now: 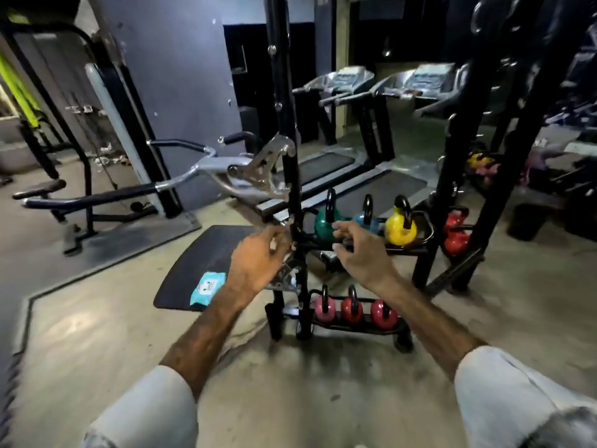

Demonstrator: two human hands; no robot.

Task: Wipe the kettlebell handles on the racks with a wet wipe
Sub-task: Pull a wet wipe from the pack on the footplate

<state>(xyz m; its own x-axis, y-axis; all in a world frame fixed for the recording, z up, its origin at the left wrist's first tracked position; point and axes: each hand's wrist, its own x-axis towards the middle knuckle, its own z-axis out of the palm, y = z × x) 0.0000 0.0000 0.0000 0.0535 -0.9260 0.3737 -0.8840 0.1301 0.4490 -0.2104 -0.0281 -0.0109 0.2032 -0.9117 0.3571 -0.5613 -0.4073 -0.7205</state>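
Note:
A low black rack (365, 324) holds three red and pink kettlebells (352, 308) on its bottom shelf. Its upper shelf carries a green kettlebell (326, 223), a blue kettlebell (366, 218) and a yellow kettlebell (400, 229), all with black handles. My left hand (258, 257) hovers beside the black upright post, fingers loosely curled, nothing visibly in it. My right hand (358, 250) reaches toward the upper shelf in front of the green and blue kettlebells, fingers relaxed and empty. A light blue wet wipe pack (206, 287) lies on a black floor mat (200, 263) left of my left hand.
A tall black post (286, 124) with metal brackets rises between my hands. A cable machine with a curved bar (181, 179) stands at the left. Two treadmills (355, 124) are behind the rack. More red kettlebells (455, 232) sit under a black frame at the right.

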